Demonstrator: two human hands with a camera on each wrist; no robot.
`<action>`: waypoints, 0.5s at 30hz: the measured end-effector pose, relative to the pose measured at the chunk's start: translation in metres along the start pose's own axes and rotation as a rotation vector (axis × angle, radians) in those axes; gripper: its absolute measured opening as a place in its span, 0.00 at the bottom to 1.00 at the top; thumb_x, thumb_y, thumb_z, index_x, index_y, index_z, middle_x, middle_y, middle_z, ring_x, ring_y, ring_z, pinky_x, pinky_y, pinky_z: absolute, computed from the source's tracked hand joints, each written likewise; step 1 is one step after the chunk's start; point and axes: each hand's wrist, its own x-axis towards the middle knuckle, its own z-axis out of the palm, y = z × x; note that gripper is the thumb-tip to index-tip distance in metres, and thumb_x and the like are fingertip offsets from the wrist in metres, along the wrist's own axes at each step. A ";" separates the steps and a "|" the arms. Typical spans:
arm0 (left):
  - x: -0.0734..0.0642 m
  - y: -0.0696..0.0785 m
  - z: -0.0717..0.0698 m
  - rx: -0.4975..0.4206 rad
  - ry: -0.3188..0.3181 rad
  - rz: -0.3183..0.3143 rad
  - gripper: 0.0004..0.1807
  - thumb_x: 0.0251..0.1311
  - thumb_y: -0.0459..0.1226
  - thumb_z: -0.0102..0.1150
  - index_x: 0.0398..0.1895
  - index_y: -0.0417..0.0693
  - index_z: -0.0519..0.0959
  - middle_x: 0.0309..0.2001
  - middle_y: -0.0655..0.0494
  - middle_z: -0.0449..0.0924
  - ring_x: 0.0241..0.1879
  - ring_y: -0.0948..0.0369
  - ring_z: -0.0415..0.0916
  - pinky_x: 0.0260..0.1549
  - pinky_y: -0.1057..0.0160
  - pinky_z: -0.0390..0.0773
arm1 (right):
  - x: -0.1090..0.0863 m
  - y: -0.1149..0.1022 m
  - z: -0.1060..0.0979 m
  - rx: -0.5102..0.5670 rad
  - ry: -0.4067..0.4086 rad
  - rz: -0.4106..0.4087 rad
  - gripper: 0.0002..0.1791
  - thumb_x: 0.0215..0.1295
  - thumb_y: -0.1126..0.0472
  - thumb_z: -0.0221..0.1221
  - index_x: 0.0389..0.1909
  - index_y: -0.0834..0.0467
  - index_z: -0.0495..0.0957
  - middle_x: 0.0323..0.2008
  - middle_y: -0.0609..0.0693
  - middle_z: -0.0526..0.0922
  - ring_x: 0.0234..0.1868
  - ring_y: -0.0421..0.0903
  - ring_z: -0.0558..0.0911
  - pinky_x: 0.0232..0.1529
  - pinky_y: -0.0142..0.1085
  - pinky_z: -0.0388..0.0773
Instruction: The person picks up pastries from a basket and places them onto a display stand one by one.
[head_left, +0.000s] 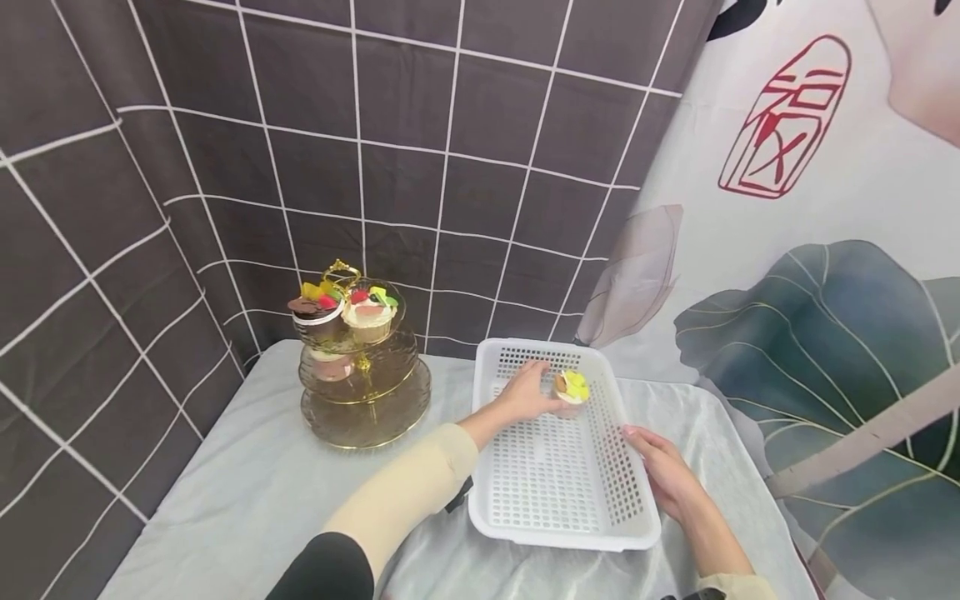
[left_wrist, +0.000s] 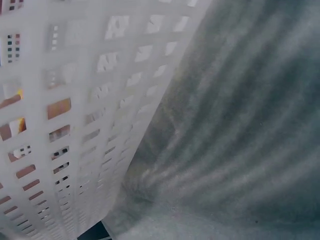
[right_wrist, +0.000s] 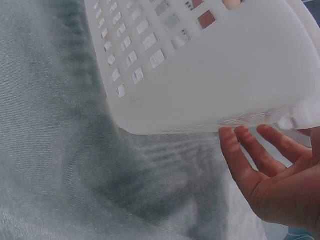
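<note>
In the head view my left hand (head_left: pixel 527 393) reaches over the near side of a white perforated plastic basket (head_left: pixel 486 500). Its thumb and fingers hold a small cupcake (head_left: pixel 574 387) with yellow topping, in the basket's far part. The fingertips behind the cupcake are partly hidden. My right hand (head_left: pixel 670 471) is at the basket's right side, and its fingertips touch the rim. The right wrist view shows its fingers (right_wrist: pixel 244 159) nearly straight against the basket's outer wall. Through the basket holes, the left wrist view gives only fragments of colour.
A tiered gold-trimmed stand (head_left: pixel 365 417) is left of the basket. On its top tier are a chocolate cupcake (head_left: pixel 318 310) and a cream cupcake (head_left: pixel 370 318); another cupcake (head_left: pixel 330 367) sits on the middle tier. A pale cloth (head_left: pixel 247 500) covers the table, before a dark grid curtain (head_left: pixel 405 183).
</note>
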 end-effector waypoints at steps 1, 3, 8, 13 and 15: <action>0.000 0.000 0.001 0.004 -0.003 0.001 0.48 0.53 0.56 0.71 0.73 0.48 0.62 0.69 0.52 0.66 0.68 0.55 0.64 0.67 0.56 0.67 | 0.000 0.000 -0.001 -0.002 0.000 0.000 0.35 0.76 0.39 0.45 0.74 0.56 0.60 0.68 0.61 0.69 0.62 0.55 0.77 0.55 0.47 0.80; 0.000 0.002 0.002 0.006 -0.010 0.000 0.49 0.52 0.56 0.71 0.73 0.48 0.62 0.70 0.51 0.65 0.69 0.55 0.64 0.67 0.55 0.66 | -0.001 0.000 -0.001 -0.003 0.004 0.005 0.35 0.76 0.38 0.45 0.74 0.55 0.59 0.68 0.61 0.69 0.62 0.55 0.77 0.56 0.47 0.80; -0.003 0.005 0.002 0.023 -0.036 0.009 0.51 0.50 0.57 0.72 0.74 0.45 0.61 0.70 0.48 0.65 0.68 0.53 0.65 0.67 0.53 0.66 | -0.001 0.001 -0.001 -0.002 0.006 0.002 0.38 0.74 0.36 0.45 0.75 0.56 0.58 0.69 0.62 0.68 0.63 0.56 0.76 0.56 0.47 0.80; -0.004 0.004 0.002 0.046 -0.051 0.030 0.49 0.51 0.55 0.72 0.73 0.47 0.62 0.69 0.50 0.67 0.68 0.54 0.65 0.68 0.55 0.66 | -0.001 0.003 0.000 0.005 0.007 -0.012 0.38 0.73 0.36 0.46 0.74 0.55 0.59 0.68 0.62 0.69 0.61 0.56 0.78 0.55 0.48 0.80; -0.003 0.003 0.002 0.045 -0.053 0.048 0.47 0.52 0.54 0.72 0.73 0.48 0.63 0.69 0.51 0.67 0.68 0.55 0.65 0.68 0.55 0.65 | -0.001 0.003 0.000 0.001 0.007 -0.016 0.38 0.73 0.35 0.46 0.75 0.55 0.58 0.68 0.62 0.69 0.62 0.56 0.77 0.55 0.48 0.80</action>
